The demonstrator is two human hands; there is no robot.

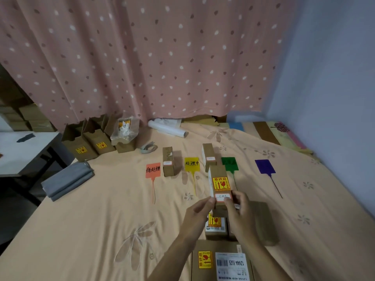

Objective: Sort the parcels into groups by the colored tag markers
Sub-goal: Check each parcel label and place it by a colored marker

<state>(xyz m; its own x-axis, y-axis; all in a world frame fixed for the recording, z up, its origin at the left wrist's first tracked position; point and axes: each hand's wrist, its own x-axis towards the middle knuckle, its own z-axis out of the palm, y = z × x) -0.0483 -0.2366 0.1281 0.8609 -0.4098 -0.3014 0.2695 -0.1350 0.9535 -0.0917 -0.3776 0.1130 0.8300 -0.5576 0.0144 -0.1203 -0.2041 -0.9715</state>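
Observation:
Both hands hold a small brown parcel (219, 184) with a yellow fragile sticker and a white label, lifted above the bed. My left hand (199, 211) pinches its lower left edge; my right hand (239, 209) grips its lower right. Four colored tag markers lie in a row: red (153, 170), yellow (192, 164), green (229, 163), purple (264, 166). One parcel (168, 161) stands between the red and yellow tags. Another parcel (209, 156) stands between the yellow and green tags. More parcels (215, 226) lie under my hands, with a brown one (264, 224) to the right and a large labelled one (222, 260) nearest me.
Open cardboard boxes (89, 142) and a plastic bag (124, 128) stand at the back left by the pink curtain. A white roll (167, 128) and a tape strip (148, 148) lie behind the tags. Folded grey bags (68, 180) sit at the bed's left edge beside a white table (24, 151).

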